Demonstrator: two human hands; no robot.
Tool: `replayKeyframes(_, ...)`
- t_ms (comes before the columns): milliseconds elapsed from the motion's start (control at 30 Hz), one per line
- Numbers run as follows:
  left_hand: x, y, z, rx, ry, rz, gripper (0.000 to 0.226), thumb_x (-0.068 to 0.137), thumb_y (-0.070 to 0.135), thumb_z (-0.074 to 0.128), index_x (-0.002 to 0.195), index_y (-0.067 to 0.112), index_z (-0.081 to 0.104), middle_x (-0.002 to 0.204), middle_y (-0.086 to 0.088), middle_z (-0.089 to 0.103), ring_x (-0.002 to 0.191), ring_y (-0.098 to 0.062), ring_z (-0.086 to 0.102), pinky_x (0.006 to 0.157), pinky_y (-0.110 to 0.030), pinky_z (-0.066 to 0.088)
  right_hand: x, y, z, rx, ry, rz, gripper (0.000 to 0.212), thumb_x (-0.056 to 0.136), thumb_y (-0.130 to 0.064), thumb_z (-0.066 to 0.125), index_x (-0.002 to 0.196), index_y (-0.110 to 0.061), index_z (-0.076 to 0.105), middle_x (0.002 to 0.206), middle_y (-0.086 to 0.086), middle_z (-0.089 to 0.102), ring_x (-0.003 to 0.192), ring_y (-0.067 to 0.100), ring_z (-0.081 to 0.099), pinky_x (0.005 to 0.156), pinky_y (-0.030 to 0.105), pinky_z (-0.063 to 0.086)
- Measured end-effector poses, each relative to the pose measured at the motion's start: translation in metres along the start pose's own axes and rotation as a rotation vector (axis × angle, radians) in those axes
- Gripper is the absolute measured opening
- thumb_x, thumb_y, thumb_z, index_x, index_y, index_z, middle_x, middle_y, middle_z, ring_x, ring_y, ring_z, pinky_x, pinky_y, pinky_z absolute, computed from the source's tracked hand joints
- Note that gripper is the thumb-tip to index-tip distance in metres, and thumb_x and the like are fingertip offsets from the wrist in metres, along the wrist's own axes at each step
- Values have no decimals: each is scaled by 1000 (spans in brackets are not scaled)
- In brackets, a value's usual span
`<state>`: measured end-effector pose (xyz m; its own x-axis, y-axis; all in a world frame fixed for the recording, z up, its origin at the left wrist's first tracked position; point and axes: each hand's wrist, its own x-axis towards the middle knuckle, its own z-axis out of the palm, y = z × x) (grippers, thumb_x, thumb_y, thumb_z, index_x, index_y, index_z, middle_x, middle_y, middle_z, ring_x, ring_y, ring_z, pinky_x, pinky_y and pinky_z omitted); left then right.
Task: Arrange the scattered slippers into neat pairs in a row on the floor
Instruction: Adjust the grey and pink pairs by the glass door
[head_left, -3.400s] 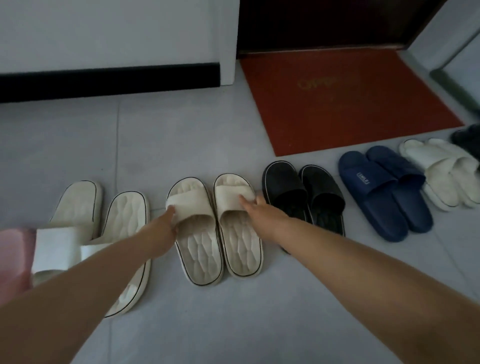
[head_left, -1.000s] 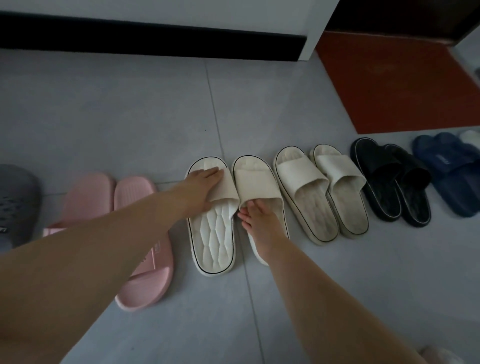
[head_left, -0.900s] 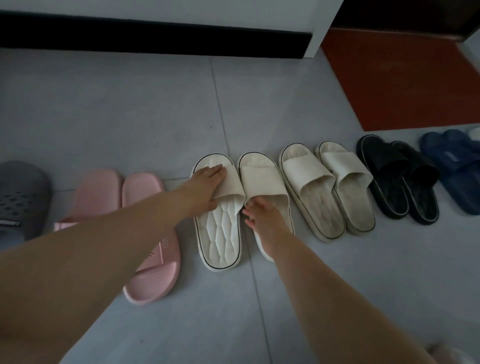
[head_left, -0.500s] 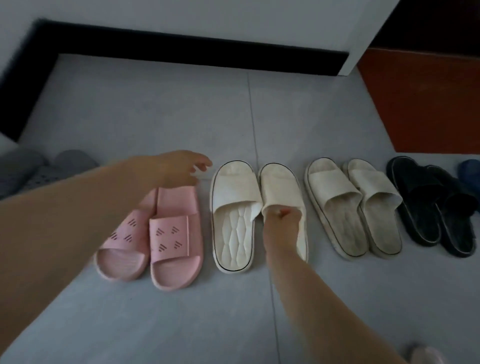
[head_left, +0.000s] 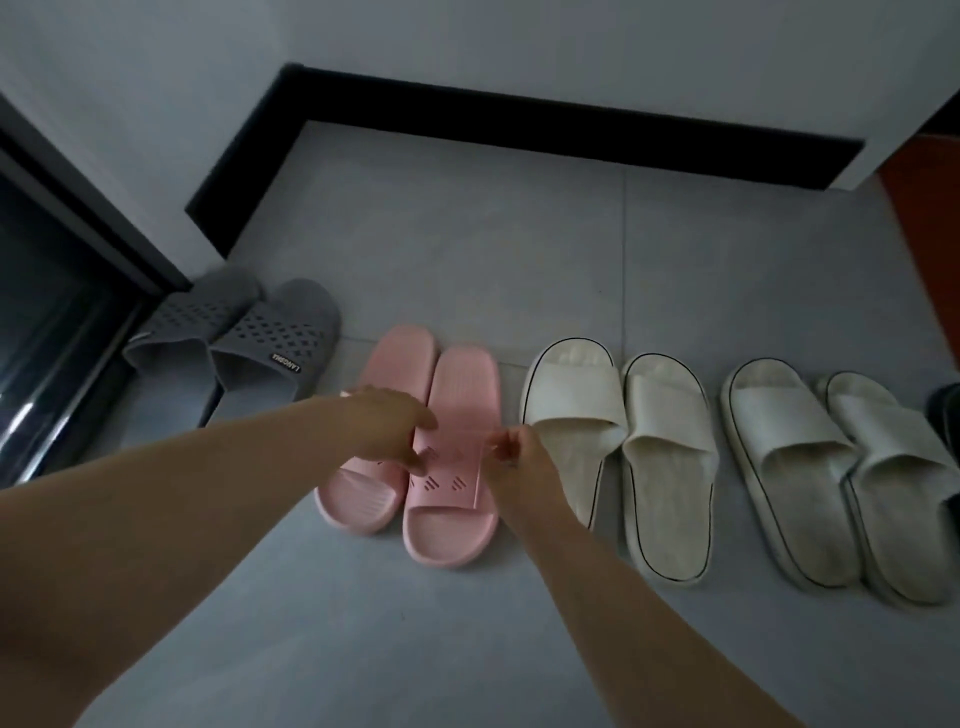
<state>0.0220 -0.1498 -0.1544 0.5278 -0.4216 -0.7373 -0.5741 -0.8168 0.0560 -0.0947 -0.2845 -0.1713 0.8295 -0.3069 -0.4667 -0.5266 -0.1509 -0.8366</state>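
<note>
Entrance floor of grey tiles, read from left to right; positions are given relative to the pink pair.

Far left of the pink pair: a dark glass door in a metal frame. Between that door and the pink pair: a pair of grey perforated plastic slippers, toes toward the black skirting board, the two overlapping at their inner edges.

Centre: the pink pair of plastic slide slippers, side by side and touching. The left pink slipper sits slightly farther forward than the right pink slipper. The left hand lies over the strap of the left pink slipper, thumb and forefinger spread, their tips at the slotted strap of the right pink slipper; whether it grips anything cannot be told. The right hand has its fingers curled and pinches the outer edge of the right pink slipper's strap.

Just right of the pink pair: a cream pair of rubber slippers with black-edged soles, touching one another. Farther right: an off-white pair of the same shape, also touching. At the right edge, well apart from the pink pair: part of a dark slipper and, beyond it, a strip of red doormat.
</note>
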Motion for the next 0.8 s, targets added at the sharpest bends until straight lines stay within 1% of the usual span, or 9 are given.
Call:
replayKeyframes(100,-2,2,-6,-38,-20,45,67,77,46,68,133,18,46,128,-3,57,112,-24,53,85,-27,39,-1,1,-8,107,24,44,14,86,-9,52,86,-22,48,75,-7,53,71,15,52,67,22,45)
replayKeyframes(200,-7,-4,-21,-149,44,66,38,78,39,69,102,10,62,94,-7,61,83,-20,51,71,-24,35,-3,-1,-19,159,137,37,16,84,-7,56,89,-17,45,70,-6,49,62,12,46,48,7,38)
replayKeyframes(267,-11,-14,-31,-326,137,30,17,80,30,68,80,14,60,85,-8,58,78,-19,51,71,-28,41,-4,-5,-25,184,264,-48,19,82,-7,57,79,-20,43,66,-5,45,61,15,42,53,16,39)
replayKeyframes(433,-20,-10,-45,-1177,290,-134,26,86,19,64,107,5,63,107,-18,64,93,-27,60,89,-39,50,-12,-30,-29,152,453,-286,15,72,-28,51,80,-30,39,80,-1,45,74,30,49,74,45,45)
replayKeyframes(533,-19,16,-54,-1812,307,-237,27,89,13,58,115,6,58,91,-12,69,72,-25,69,66,-42,60,-12,-39,-24,60,489,-444,26,74,-28,53,95,-15,46,89,-2,47,85,24,47,80,34,41)
replayKeyframes(600,-18,29,-61,-2157,307,-273,16,92,6,52,106,11,56,73,-9,68,56,-23,67,51,-38,58,-12,-41,-18,3,491,-491,32,74,-27,53,101,-10,49,96,2,48,89,20,45,81,24,35)
replayKeyframes(667,-15,36,-63,-2319,342,-296,21,91,2,50,109,13,53,84,-10,70,71,-23,68,56,-31,57,-11,-39,-14,-77,464,-507,35,73,-26,52,103,-8,52,100,5,50,92,19,44,80,19,30)
replayKeyframes(733,-8,37,-59,-2451,348,-296,34,93,0,40,125,10,48,122,-12,61,110,-24,60,80,-31,50,-8,-35,-9,-179,304,-475,35,72,-15,55,107,-9,55,106,4,50,99,22,47,85,21,32)
replayKeyframes(800,-3,28,-47,-2472,290,-444,22,96,9,36,101,6,57,133,-15,54,123,-30,51,98,-36,41,-3,-25,-5,-348,57,-447,45,73,-7,57,117,-14,54,120,4,49,116,26,45,98,27,33)
